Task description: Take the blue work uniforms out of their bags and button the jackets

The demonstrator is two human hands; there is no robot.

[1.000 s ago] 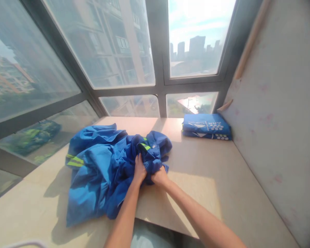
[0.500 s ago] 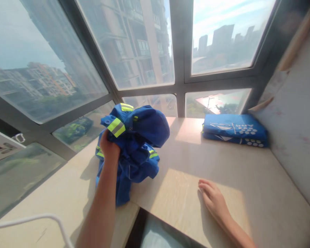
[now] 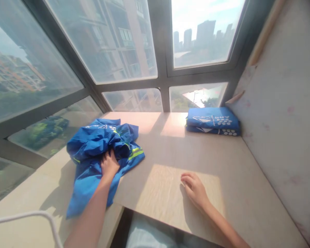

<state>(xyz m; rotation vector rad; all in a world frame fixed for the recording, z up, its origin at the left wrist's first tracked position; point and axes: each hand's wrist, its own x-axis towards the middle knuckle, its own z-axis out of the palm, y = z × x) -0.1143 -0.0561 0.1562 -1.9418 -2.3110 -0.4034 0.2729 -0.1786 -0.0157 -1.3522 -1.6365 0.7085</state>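
A crumpled blue garment (image 3: 98, 151) with yellow-green reflective stripes lies in a heap on the left of the wooden tabletop (image 3: 170, 155). My left hand (image 3: 109, 164) presses down on the heap, fingers curled into the cloth. My right hand (image 3: 195, 187) rests on the bare wood in a sunlit patch, fingers loosely bent, holding nothing. Two folded blue garments (image 3: 212, 121) with white print are stacked at the back right.
Large windows (image 3: 119, 44) with dark frames rise behind and to the left of the table. A pale wall (image 3: 281, 103) closes the right side. A white wire loop (image 3: 36, 217) shows at the bottom left. The table's near edge drops off below my arms.
My left hand has lowered the blue garment from mid-air back onto the table's left side. My right hand has stayed flat on the wood since half a second ago.
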